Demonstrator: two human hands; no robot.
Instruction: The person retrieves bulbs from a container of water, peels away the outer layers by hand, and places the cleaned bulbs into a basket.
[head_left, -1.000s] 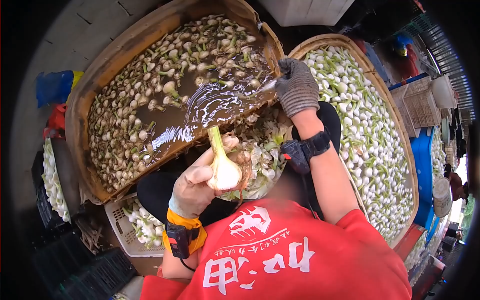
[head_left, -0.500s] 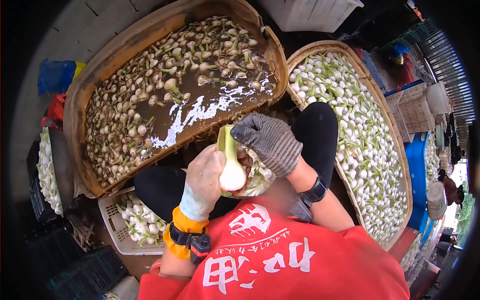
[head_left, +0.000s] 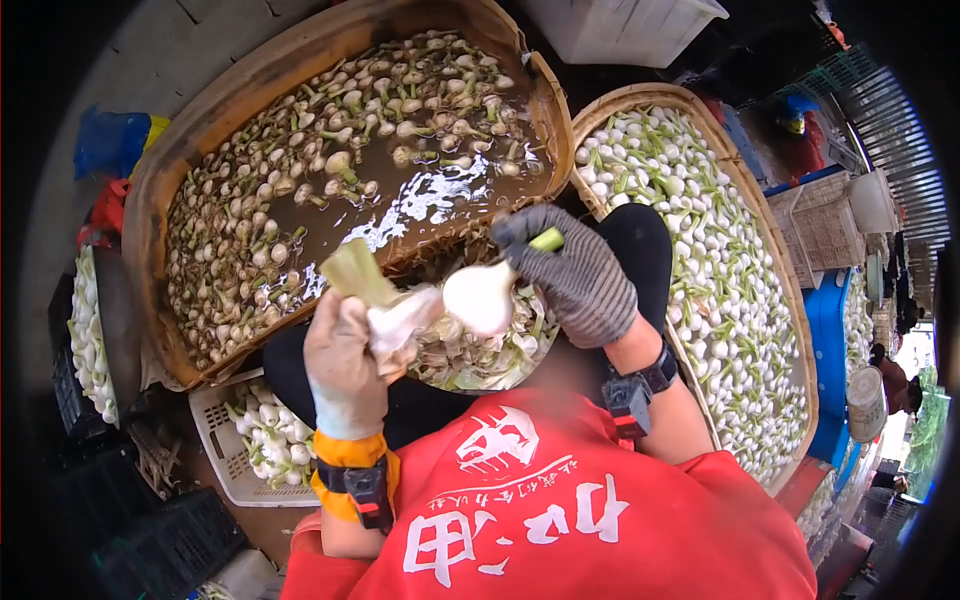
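Observation:
In the head view, my right hand [head_left: 572, 275], in a grey striped glove, is closed round the green stem of a peeled white garlic bulb [head_left: 478, 300]. The bulb hangs out to its left. My left hand [head_left: 345, 350], in a pale glove with an orange cuff, pinches a stripped garlic skin [head_left: 400, 318] with a wide leafy end pointing up. A small gap appears to lie between skin and bulb, though blur hides the exact edges. Below both hands, a heap of peeled garlic skins [head_left: 490, 365] rests between my knees.
Ahead, a large tub [head_left: 235, 75] holds murky water and many unpeeled bulbs. On the right, a long rimmed basin [head_left: 812, 400] is full of white peeled bulbs with stems. A white plastic basket [head_left: 222, 455] with peeled bulbs sits at lower left. Stacked dark crates [head_left: 170, 540] stand behind it.
My hands have moved apart, the left one left and the right one slightly right. The outer skin has come off the bulb into my left hand; the bulb now hangs from my right.

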